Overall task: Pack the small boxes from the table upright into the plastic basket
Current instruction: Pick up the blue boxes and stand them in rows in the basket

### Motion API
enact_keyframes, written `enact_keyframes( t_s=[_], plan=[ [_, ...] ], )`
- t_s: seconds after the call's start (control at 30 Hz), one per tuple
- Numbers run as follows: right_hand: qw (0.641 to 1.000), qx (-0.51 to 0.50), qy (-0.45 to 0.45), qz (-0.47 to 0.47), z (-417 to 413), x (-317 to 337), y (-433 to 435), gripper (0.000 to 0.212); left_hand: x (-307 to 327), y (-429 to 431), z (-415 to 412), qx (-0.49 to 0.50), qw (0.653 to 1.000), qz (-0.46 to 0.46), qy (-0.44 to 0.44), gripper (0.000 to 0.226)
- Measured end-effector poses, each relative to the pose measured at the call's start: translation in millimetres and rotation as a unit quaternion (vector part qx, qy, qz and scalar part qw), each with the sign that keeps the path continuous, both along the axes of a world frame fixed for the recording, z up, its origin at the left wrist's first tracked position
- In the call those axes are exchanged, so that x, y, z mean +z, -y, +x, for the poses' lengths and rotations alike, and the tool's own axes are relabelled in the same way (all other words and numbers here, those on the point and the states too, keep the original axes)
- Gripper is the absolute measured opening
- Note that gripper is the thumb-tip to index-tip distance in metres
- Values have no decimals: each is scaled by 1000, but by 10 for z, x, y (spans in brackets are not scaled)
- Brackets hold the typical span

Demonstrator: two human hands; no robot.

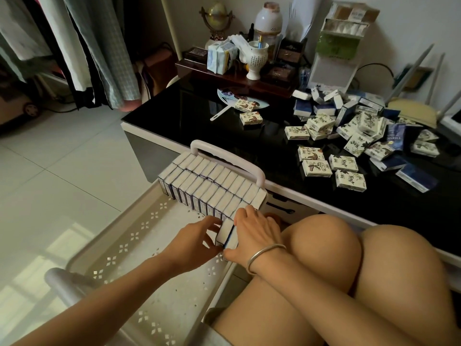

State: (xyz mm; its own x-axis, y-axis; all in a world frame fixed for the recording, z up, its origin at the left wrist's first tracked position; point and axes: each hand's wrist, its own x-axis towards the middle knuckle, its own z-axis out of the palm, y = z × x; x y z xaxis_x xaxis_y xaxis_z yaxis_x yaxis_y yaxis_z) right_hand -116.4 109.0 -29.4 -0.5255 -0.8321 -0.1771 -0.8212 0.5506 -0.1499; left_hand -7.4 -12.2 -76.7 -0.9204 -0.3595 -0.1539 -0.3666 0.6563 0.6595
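At the far left, hanging clothes (pixel 82 46) are cut off by the top edge, and a dark wheeled object below them is too dim to identify. On the tiled floor sits the pale perforated plastic basket (pixel 139 236), its near end hidden under the forearms and its grey handle (pixel 67 288) blurred in the foreground. Two rows of small white-topped boxes (pixel 212 186) stand upright, packed tight at the basket's far end beside the white loop handle (pixel 232 161).

The left hand (pixel 197 243) reaches in from the lower left, fingers spread and pressed against the left face of a small group of upright blue-and-white boxes (pixel 228 233). The right hand (pixel 257 233), wearing a silver bangle (pixel 264 255), curls over the same group from the right, thumb low at its near edge; both hands clasp it between them, just beside the packed rows. How many boxes are in the group cannot be told, since the fingers cover them.

Bare knees (pixel 326 248) hide the basket's right wall. Further right, on the glossy black surface (pixel 204 116), loose cream patterned and dark blue boxes (pixel 349 136) lie scattered flat, with a white fan (pixel 232 101) and cluttered ornaments behind.
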Motion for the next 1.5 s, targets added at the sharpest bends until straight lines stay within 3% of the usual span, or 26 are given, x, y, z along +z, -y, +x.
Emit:
enact_keyframes(
  t_s=[0.23, 0.53, 0.73, 0.9, 1.03, 1.23, 1.37, 1.5],
  plan=[
    [1000, -18, 13, -16, -5, -5, -7, 72, -7, 38, 12, -16, 1000, 14, -14, 50],
    [995, -33, 88, -28, -95, 62, -23, 77, -75, 155, 13, 7, 996, 77, 49, 55],
    [963, -114, 181, -165, -247, 114, -9, 40, -18, 161, 2, 28, 999, -31, 14, 41],
    [910, -177, 240, -288, -493, 226, -45, 18, 327, -30, -178, 72, 973, -206, -78, 23],
    [891, -218, 202, -345, -887, 428, -255, 8, 668, -385, -700, 25, 969, -164, -181, 20],
    [864, -320, 127, -368, -1896, 453, -1037, 16, 871, -957, -1809, -33, 978, -31, -205, 25],
    [857, -391, 79, -326, -2520, 208, -1646, 17, 820, -1242, -2521, -82, 981, -34, -171, 29],
    [904, -395, -32, -163, -2961, -84, -2043, 53, 677, -1512, -3209, -170, 970, -100, -143, 37]
  ],
)
